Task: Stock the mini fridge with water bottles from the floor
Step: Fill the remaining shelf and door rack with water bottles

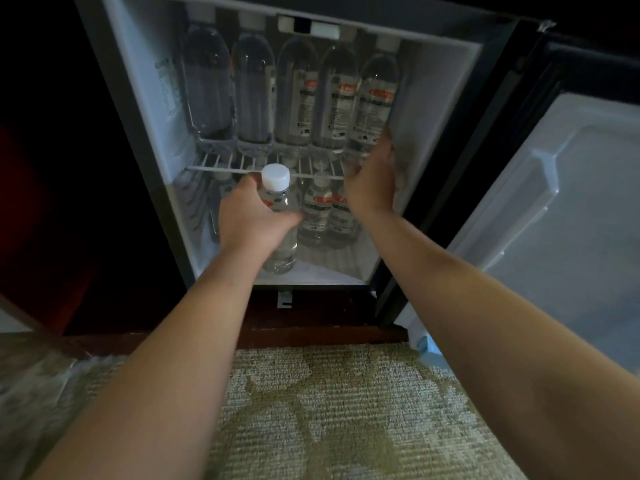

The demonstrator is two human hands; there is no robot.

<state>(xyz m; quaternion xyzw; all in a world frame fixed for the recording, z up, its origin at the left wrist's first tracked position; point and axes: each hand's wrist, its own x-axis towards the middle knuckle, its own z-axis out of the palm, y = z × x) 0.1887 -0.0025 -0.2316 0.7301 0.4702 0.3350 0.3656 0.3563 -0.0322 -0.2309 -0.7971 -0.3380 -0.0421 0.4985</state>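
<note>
Left hand [250, 220] around upright bottle [284, 244]

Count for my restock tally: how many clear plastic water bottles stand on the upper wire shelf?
5, in one row: far-left bottle, second bottle, middle bottle, fourth bottle, far-right bottle. Others may hide behind.

bottle [278, 220]: clear glossy plastic | shelf [239, 168]: white wire | carpet [346, 410]: rough woven

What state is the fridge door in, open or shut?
Open: the fridge door stands swung out right, white inner liner showing, interior exposed.
</note>
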